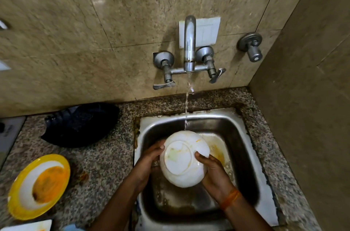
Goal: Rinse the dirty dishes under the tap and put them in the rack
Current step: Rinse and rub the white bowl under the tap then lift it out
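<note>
Over the steel sink [251, 147] I hold a white bowl [181, 158] with its underside turned up toward me; yellow smears mark its base. My left hand [149, 158] grips its left rim and my right hand [214, 172] grips its right rim. Water runs from the wall tap [189, 45] in a thin stream that lands on the bowl's far edge. A dirty yellow plate [38, 186] with orange residue lies on the counter at the left. No rack can be made out.
A dark blue basket-like container [81, 124] rests on the granite counter [106, 155] behind the yellow plate. A white dish corner [28, 227] shows at the bottom left. Two lever handles flank the tap, and a separate valve [251, 46] sits to the right. A tiled wall closes the right side.
</note>
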`<state>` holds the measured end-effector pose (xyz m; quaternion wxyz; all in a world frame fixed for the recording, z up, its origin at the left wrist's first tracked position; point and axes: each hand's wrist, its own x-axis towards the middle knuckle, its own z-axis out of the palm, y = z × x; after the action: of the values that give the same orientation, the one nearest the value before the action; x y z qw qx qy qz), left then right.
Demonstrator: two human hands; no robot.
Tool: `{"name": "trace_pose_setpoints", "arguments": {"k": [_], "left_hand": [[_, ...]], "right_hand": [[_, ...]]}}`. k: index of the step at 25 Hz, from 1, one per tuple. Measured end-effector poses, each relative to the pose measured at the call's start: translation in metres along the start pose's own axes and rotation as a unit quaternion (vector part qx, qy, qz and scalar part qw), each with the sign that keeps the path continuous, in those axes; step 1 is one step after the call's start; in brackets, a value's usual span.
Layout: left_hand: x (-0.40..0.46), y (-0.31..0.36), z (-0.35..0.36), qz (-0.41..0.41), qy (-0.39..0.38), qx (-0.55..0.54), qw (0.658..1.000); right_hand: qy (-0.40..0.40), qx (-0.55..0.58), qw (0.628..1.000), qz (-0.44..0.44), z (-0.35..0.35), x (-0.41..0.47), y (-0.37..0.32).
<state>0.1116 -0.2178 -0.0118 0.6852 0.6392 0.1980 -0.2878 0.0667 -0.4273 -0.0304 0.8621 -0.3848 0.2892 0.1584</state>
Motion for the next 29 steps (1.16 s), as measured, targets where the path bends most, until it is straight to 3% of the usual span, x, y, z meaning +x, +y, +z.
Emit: {"name": "trace_pose_setpoints", "arguments": {"k": [3, 5, 7, 8, 9, 11, 12, 13, 15, 17, 18, 20, 21, 22, 23, 25, 27, 28, 29], "left_hand": [[0.000, 0.003, 0.002, -0.007, -0.002, -0.006, 1.000], [0.001, 0.011, 0.006, -0.012, -0.016, -0.014, 1.000], [0.007, 0.023, 0.016, -0.019, -0.036, -0.042, 0.998], [0.008, 0.033, 0.023, -0.015, -0.047, -0.065, 0.997], [0.008, 0.045, 0.030, -0.007, -0.051, -0.081, 0.995], [0.010, 0.068, 0.044, 0.004, -0.058, -0.104, 0.993], [0.011, 0.075, 0.050, 0.008, -0.058, -0.123, 0.991], [0.013, 0.078, 0.055, 0.013, -0.055, -0.144, 0.988], [0.016, 0.074, 0.064, 0.038, -0.045, -0.172, 0.983], [0.027, 0.065, 0.066, 0.076, -0.043, -0.194, 0.977], [0.029, 0.060, 0.069, 0.096, -0.038, -0.190, 0.976], [0.029, 0.058, 0.079, 0.119, -0.036, -0.168, 0.978], [0.023, 0.063, 0.085, 0.126, -0.031, -0.161, 0.978], [0.022, 0.068, 0.088, 0.132, -0.030, -0.158, 0.978], [0.022, 0.075, 0.087, 0.146, -0.028, -0.161, 0.976], [0.030, 0.085, 0.075, 0.138, 0.000, -0.176, 0.975], [0.041, 0.086, 0.060, 0.129, 0.010, -0.177, 0.976], [0.042, 0.084, 0.058, 0.135, 0.020, -0.158, 0.978], [0.043, 0.080, 0.061, 0.142, 0.035, -0.144, 0.979]], "right_hand": [[0.014, -0.027, 0.999, -0.018, 0.005, -0.004, -0.007], [0.060, -0.128, 0.987, -0.078, 0.018, -0.006, -0.012], [0.097, -0.314, 0.921, -0.212, 0.030, -0.006, -0.011], [0.093, -0.409, 0.861, -0.288, 0.031, -0.007, -0.010], [0.077, -0.502, 0.777, -0.372, 0.031, -0.007, -0.014], [0.032, -0.674, 0.550, -0.492, 0.028, -0.008, -0.031], [0.016, -0.726, 0.456, -0.514, 0.028, -0.009, -0.040], [0.007, -0.750, 0.407, -0.521, 0.028, -0.010, -0.046], [-0.002, -0.770, 0.390, -0.505, 0.029, -0.011, -0.047], [0.006, -0.813, 0.405, -0.418, 0.027, -0.006, -0.051], [0.039, -0.816, 0.434, -0.380, 0.028, 0.001, -0.058], [0.075, -0.789, 0.532, -0.297, 0.041, 0.017, -0.076], [0.051, -0.770, 0.573, -0.277, 0.054, 0.023, -0.077], [0.003, -0.755, 0.590, -0.287, 0.068, 0.023, -0.072], [-0.054, -0.747, 0.590, -0.303, 0.079, 0.019, -0.067], [-0.133, -0.759, 0.552, -0.318, 0.080, 0.010, -0.060], [-0.086, -0.815, 0.478, -0.316, 0.058, 0.013, -0.072], [-0.033, -0.827, 0.474, -0.301, 0.052, 0.021, -0.079], [0.010, -0.817, 0.503, -0.282, 0.054, 0.028, -0.085]]}}
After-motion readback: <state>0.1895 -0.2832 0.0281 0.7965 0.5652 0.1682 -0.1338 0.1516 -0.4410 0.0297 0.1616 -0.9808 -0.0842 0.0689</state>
